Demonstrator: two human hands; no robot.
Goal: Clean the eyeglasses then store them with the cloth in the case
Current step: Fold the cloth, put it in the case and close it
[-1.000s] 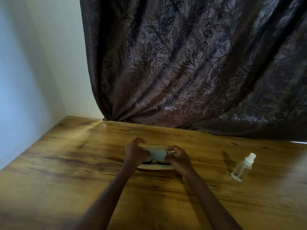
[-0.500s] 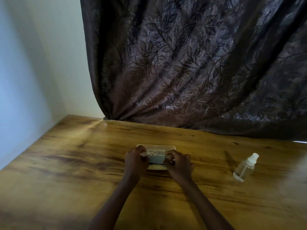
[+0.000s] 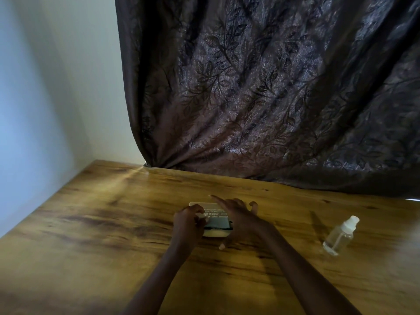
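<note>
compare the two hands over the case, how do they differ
The left hand has its fingers curled onto the cloth; the right hand has its fingers spread and straight, gripping nothing. The left hand sits at the left end of the case; the right hand covers its right end. Both are over the open case.

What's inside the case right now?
The cloth lies on top in the case; a strip of the black eyeglasses frame shows at its near edge. The rest is hidden under the cloth.
</note>
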